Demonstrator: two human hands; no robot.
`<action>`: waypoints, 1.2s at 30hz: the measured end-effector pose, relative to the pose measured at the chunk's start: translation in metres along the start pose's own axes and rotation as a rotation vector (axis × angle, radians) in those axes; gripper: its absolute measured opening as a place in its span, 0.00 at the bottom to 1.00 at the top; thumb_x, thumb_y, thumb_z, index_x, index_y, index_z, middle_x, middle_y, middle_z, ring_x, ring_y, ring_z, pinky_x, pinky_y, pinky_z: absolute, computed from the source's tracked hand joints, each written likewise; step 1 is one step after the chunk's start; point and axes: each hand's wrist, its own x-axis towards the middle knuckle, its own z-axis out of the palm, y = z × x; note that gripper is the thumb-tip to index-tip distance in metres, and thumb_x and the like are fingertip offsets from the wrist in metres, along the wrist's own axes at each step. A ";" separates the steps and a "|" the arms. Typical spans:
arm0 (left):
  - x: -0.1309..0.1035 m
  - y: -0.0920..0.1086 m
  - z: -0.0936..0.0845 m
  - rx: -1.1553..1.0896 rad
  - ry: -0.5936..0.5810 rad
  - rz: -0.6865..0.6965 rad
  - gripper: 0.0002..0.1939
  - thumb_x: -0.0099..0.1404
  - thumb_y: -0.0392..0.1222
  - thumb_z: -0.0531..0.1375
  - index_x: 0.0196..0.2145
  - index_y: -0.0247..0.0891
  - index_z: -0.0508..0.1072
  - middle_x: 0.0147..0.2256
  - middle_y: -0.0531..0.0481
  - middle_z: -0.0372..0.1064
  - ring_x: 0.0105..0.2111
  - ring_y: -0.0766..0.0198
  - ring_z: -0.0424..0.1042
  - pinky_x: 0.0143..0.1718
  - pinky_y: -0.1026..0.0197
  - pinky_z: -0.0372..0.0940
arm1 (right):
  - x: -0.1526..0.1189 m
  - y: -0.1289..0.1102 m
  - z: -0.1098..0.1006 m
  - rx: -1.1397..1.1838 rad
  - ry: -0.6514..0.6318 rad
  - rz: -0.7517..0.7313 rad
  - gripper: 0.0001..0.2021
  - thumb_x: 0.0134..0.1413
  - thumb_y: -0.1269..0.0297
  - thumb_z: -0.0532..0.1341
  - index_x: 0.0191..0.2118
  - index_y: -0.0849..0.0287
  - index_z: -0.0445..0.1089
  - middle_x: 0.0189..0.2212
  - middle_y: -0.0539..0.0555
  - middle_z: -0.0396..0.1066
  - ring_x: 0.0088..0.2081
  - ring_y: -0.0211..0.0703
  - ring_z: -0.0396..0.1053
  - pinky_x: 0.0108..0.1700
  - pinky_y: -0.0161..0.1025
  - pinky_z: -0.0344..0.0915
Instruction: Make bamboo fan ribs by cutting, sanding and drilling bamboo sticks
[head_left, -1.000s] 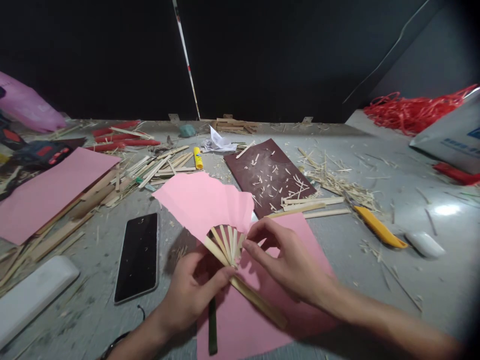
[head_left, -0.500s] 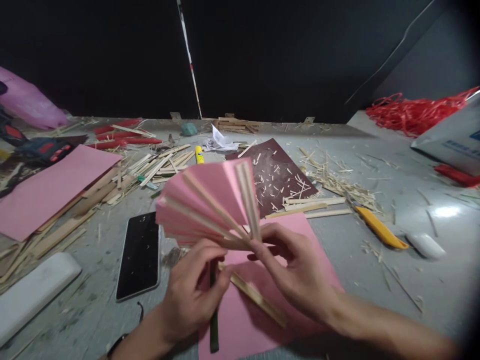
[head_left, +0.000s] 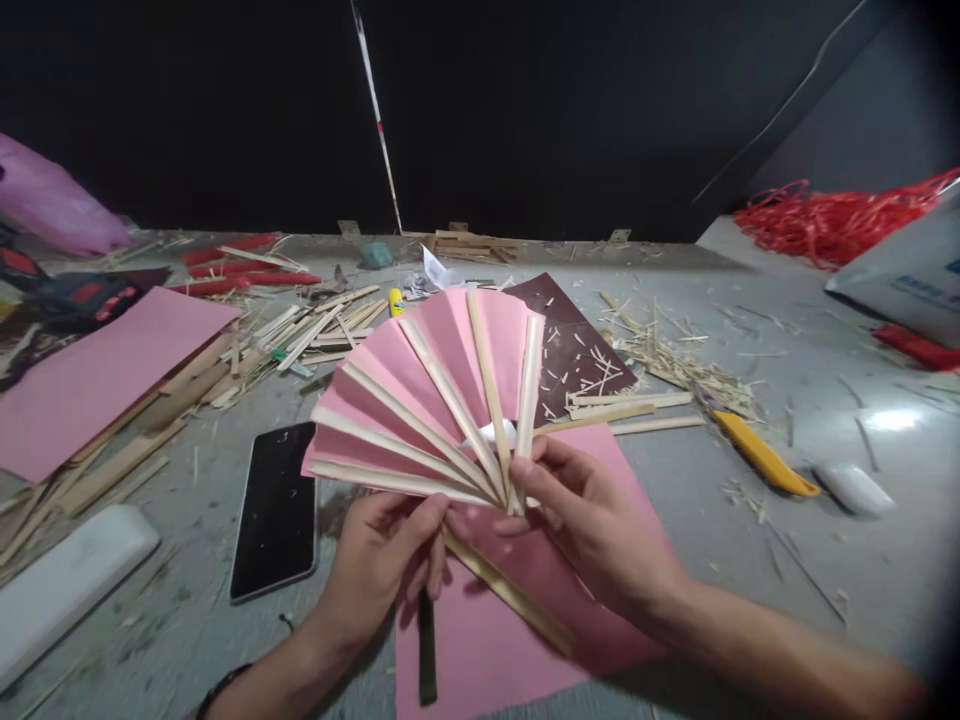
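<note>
A folding fan (head_left: 442,350) of pleated pink paper with pale bamboo ribs is spread out between my hands. My right hand (head_left: 577,510) pinches it at the right rib, close to where the ribs meet. At the lower left edge, my left hand (head_left: 394,550) has its thumb and fingers closed on the bottom rib. Beneath the fan lies a pink paper sheet (head_left: 495,670). On that sheet rest a light bamboo strip (head_left: 517,595) and a dark green strip (head_left: 427,650), whose upper end is hidden by my left hand.
A black-screened phone (head_left: 274,510) and a white case (head_left: 75,590) lie to the left. At the right are a yellow utility knife (head_left: 761,452) and a white object (head_left: 853,488). Behind the fan lie a maroon sheet (head_left: 551,300), wood shavings (head_left: 690,370) and bamboo sticks (head_left: 322,325).
The fan has turned to face me and opened wider, showing more ribs. Its right edge has shifted right. My left hand has moved its grip along the lower edge.
</note>
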 end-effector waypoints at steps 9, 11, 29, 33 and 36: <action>0.002 0.001 -0.004 -0.002 0.131 0.059 0.17 0.66 0.53 0.68 0.35 0.35 0.73 0.21 0.56 0.69 0.13 0.74 0.63 0.11 0.74 0.56 | 0.005 0.003 0.002 -0.252 -0.093 0.007 0.15 0.55 0.55 0.73 0.37 0.63 0.77 0.30 0.55 0.77 0.29 0.41 0.76 0.32 0.37 0.74; 0.002 -0.001 -0.005 -0.004 0.127 0.048 0.17 0.66 0.52 0.68 0.36 0.35 0.73 0.21 0.56 0.68 0.13 0.73 0.63 0.11 0.74 0.57 | 0.005 0.003 0.004 -0.242 -0.103 0.015 0.15 0.55 0.54 0.73 0.36 0.63 0.77 0.29 0.55 0.77 0.28 0.40 0.75 0.32 0.37 0.74; 0.002 -0.004 -0.002 0.031 0.065 0.087 0.16 0.66 0.53 0.67 0.35 0.36 0.74 0.16 0.58 0.65 0.13 0.72 0.62 0.14 0.71 0.59 | 0.005 0.013 0.003 -0.171 -0.151 0.026 0.14 0.56 0.55 0.72 0.37 0.63 0.78 0.28 0.54 0.76 0.27 0.41 0.75 0.29 0.38 0.73; 0.003 -0.002 0.000 0.045 0.041 0.091 0.17 0.67 0.51 0.67 0.29 0.34 0.75 0.14 0.57 0.62 0.12 0.74 0.58 0.14 0.72 0.56 | 0.003 0.011 0.007 -0.173 -0.172 0.004 0.12 0.58 0.56 0.72 0.36 0.63 0.79 0.28 0.54 0.77 0.28 0.39 0.75 0.30 0.36 0.73; 0.003 0.003 0.001 0.061 0.030 0.121 0.14 0.67 0.48 0.67 0.30 0.34 0.79 0.20 0.51 0.72 0.19 0.68 0.70 0.24 0.68 0.69 | 0.001 0.013 0.009 -0.173 -0.165 -0.007 0.13 0.58 0.56 0.71 0.35 0.62 0.80 0.28 0.55 0.77 0.28 0.39 0.74 0.30 0.36 0.73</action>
